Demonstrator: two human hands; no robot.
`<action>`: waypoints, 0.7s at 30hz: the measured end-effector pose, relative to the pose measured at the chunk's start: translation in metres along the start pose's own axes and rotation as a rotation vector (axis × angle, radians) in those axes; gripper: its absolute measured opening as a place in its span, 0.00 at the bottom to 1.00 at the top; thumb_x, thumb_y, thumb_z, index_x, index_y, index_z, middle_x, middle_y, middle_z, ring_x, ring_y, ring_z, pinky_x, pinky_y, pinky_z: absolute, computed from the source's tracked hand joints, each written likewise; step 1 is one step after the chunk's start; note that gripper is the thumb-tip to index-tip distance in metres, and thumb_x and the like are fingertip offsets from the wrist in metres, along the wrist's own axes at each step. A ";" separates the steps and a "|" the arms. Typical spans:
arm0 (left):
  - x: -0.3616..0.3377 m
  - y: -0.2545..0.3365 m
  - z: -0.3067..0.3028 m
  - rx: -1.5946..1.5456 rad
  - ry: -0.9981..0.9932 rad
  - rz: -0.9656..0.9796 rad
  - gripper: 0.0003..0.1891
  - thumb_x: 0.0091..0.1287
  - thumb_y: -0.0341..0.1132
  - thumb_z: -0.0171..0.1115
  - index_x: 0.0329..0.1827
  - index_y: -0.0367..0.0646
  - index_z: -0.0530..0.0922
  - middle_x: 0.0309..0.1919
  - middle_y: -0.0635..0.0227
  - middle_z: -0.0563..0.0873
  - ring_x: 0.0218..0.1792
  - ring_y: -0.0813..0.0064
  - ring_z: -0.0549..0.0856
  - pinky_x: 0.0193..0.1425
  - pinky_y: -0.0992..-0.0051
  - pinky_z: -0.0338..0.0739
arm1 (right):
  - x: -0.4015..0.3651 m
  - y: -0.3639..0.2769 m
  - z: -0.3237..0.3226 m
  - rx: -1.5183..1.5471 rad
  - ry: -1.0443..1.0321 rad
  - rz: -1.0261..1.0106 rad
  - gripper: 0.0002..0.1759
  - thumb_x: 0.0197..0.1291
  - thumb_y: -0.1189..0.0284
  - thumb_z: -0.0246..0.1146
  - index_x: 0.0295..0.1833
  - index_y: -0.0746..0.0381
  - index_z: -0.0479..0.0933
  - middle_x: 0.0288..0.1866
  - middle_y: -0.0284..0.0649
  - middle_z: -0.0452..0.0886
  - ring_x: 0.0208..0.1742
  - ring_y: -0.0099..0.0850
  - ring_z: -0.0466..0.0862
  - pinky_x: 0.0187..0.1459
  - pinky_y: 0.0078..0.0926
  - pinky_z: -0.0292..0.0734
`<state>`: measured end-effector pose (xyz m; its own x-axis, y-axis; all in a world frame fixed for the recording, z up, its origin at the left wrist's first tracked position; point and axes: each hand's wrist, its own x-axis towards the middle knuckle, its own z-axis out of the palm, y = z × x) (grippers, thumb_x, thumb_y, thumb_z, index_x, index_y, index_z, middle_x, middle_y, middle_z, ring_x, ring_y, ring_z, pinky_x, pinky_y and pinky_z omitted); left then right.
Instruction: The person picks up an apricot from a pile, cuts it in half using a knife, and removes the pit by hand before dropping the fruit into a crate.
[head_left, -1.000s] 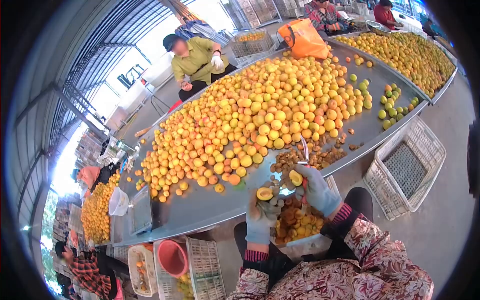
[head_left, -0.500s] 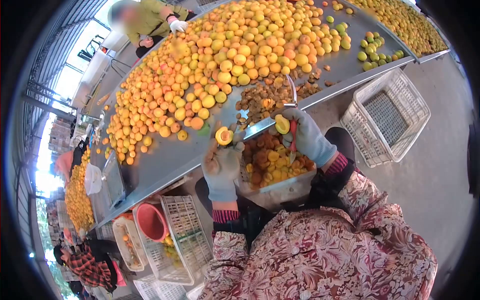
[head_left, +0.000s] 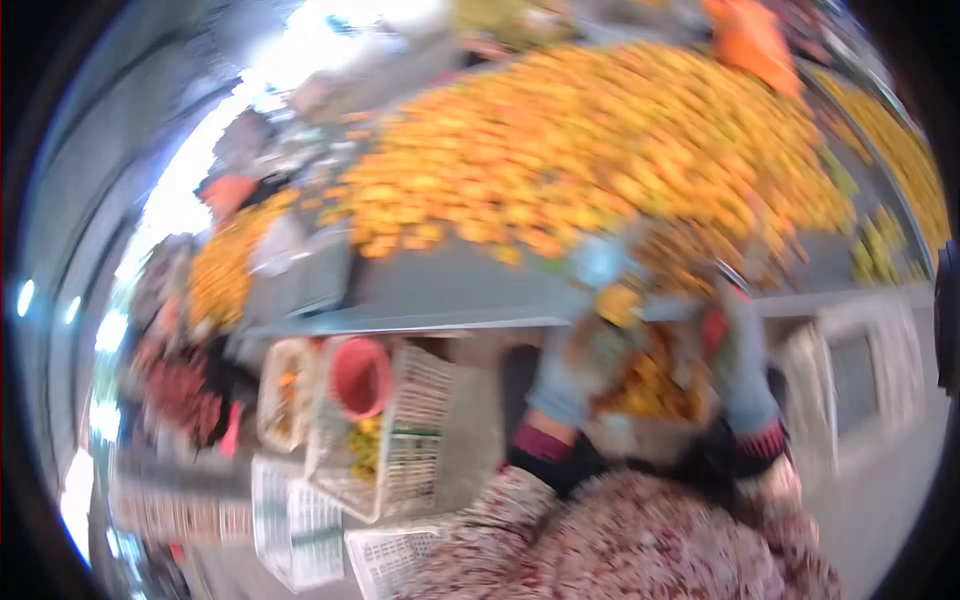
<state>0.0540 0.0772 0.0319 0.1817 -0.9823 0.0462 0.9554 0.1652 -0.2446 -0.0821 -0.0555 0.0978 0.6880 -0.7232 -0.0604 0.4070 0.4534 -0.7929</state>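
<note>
Everything is smeared by motion. My left hand [head_left: 580, 365], in a pale blue-grey glove, pinches a yellow-orange apricot piece [head_left: 618, 306] near the table edge. My right hand [head_left: 742, 350], gloved alike, is closed around a red-handled knife [head_left: 714, 330]; its blade cannot be made out, nor whether fruit is in that hand too. Between and below both hands sits a tub [head_left: 625, 430] holding cut apricots [head_left: 655, 385]. Just beyond them lies a brown pile of what look like pits [head_left: 690, 255] on the metal table [head_left: 440, 285].
A large heap of apricots [head_left: 560, 140] covers the table's far side. White crates stand at right [head_left: 825, 390] and lower left [head_left: 415, 420], with a red bucket [head_left: 360, 376] in the left one. People are at far left, one in a red top [head_left: 185, 395].
The head view has swung left and levelled the table edge, so my hands appear farther right. The apricot half seen earlier in my right hand cannot be made out now.
</note>
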 end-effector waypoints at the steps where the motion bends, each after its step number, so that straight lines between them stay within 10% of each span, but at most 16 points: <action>1: 0.005 -0.016 0.013 0.416 -0.012 0.198 0.18 0.69 0.36 0.48 0.60 0.39 0.67 0.48 0.64 0.77 0.42 0.70 0.78 0.42 0.71 0.78 | 0.000 0.001 0.001 -0.050 -0.144 -0.081 0.23 0.68 0.58 0.48 0.56 0.65 0.71 0.22 0.32 0.75 0.18 0.22 0.73 0.20 0.19 0.66; 15: -0.001 -0.020 -0.021 0.530 0.075 0.048 0.22 0.70 0.41 0.46 0.63 0.41 0.65 0.43 0.60 0.81 0.34 0.67 0.82 0.38 0.66 0.80 | 0.010 0.013 0.018 0.004 -0.208 -0.088 0.19 0.69 0.63 0.45 0.55 0.64 0.70 0.15 0.23 0.53 0.14 0.13 0.52 0.17 0.13 0.51; 21: 0.010 -0.047 -0.001 0.697 0.128 0.435 0.22 0.70 0.41 0.48 0.64 0.42 0.63 0.52 0.62 0.75 0.48 0.66 0.79 0.44 0.63 0.80 | 0.026 0.039 -0.025 0.006 -0.230 -0.117 0.19 0.70 0.63 0.43 0.56 0.64 0.71 0.18 0.25 0.58 0.15 0.15 0.57 0.17 0.15 0.55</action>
<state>0.0103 0.0598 0.0426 0.5805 -0.8135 -0.0347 0.7387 0.5082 0.4427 -0.0634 -0.0700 0.0499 0.7540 -0.6339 0.1720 0.4954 0.3770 -0.7826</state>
